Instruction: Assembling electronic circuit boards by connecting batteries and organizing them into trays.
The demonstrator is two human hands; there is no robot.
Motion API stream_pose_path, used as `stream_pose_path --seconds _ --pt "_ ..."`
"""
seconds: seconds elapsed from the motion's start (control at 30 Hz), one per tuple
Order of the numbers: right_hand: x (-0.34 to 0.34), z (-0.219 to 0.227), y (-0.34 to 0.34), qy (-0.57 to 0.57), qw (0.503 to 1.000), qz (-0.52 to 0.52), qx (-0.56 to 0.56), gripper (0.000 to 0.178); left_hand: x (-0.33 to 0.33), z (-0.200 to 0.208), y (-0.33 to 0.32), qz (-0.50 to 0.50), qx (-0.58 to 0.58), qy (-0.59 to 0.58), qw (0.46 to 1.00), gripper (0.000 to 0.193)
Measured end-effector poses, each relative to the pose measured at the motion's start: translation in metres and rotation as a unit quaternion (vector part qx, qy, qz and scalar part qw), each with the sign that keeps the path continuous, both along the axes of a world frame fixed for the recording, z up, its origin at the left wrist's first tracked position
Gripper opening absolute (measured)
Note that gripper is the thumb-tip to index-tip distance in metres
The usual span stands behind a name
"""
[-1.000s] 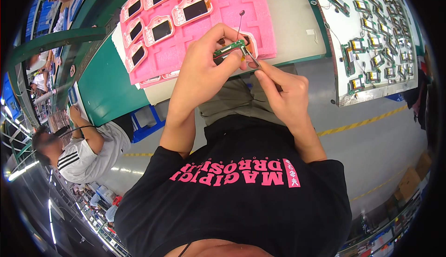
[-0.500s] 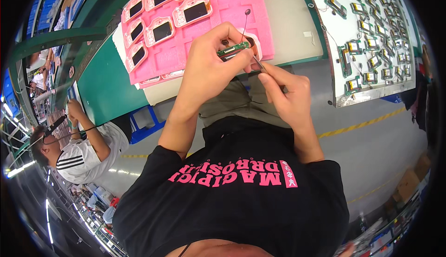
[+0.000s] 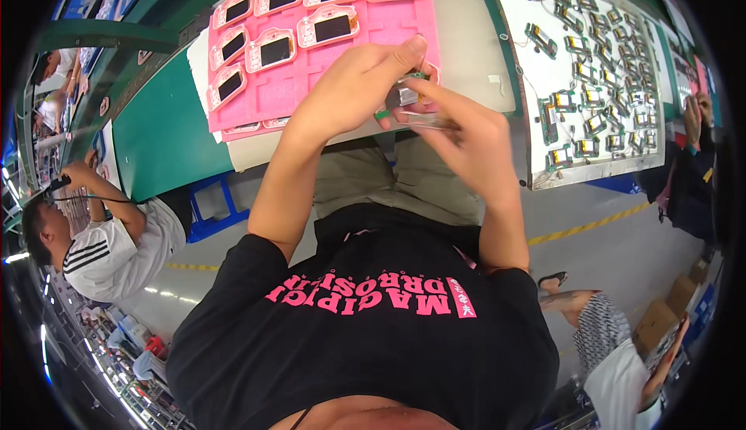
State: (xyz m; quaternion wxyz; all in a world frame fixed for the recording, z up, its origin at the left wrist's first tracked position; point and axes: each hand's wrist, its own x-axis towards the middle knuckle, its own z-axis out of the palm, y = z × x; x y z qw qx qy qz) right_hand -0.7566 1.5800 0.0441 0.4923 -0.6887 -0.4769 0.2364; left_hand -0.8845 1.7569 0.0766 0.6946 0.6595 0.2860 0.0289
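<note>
Above the front edge of the bench, my left hand [image 3: 365,80] grips a small green circuit board [image 3: 415,77] with a silver block [image 3: 406,97] on it. Its thumb and fingers are bent around the board and partly hide it. My right hand [image 3: 470,131] is close against the same board, with index finger and thumb closed on a thin metal tool that looks like tweezers [image 3: 427,121], smeared by motion. Just beyond the hands lies a pink foam tray [image 3: 268,92] carrying several pink-rimmed housings [image 3: 336,27] with dark screens.
To the right, a white metal-edged tray [image 3: 536,146] holds many green boards with wires [image 3: 575,102]. A person in a white shirt [image 3: 124,251] works at the left of the green bench [image 3: 167,135]. Another person [image 3: 614,360] is at lower right, and a dark-clothed one [image 3: 688,189] stands beyond the tray.
Both hands have turned the board over, so its silver block now shows. The wire with a dark round end has gone out of sight. The view has shifted, bringing in more people at right.
</note>
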Motion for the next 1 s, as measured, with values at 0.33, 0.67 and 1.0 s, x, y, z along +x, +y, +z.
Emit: stream_pose_path --seconds 0.33,0.67,1.0 --pt "-0.007 0.012 0.049 -0.198 0.979 -0.009 0.043 0.046 -0.055 0.025 0.023 0.031 0.14 0.018 0.989 0.038" --pt "-0.009 0.016 0.057 -0.333 0.942 0.015 -0.048 0.035 -0.06 -0.034 0.027 0.026 0.447 -0.101 0.888 0.063" --pt "-0.019 0.012 0.062 -0.305 0.951 -0.002 -0.042 0.04 -0.067 -0.042 0.017 0.086 0.465 -0.129 0.871 0.065"
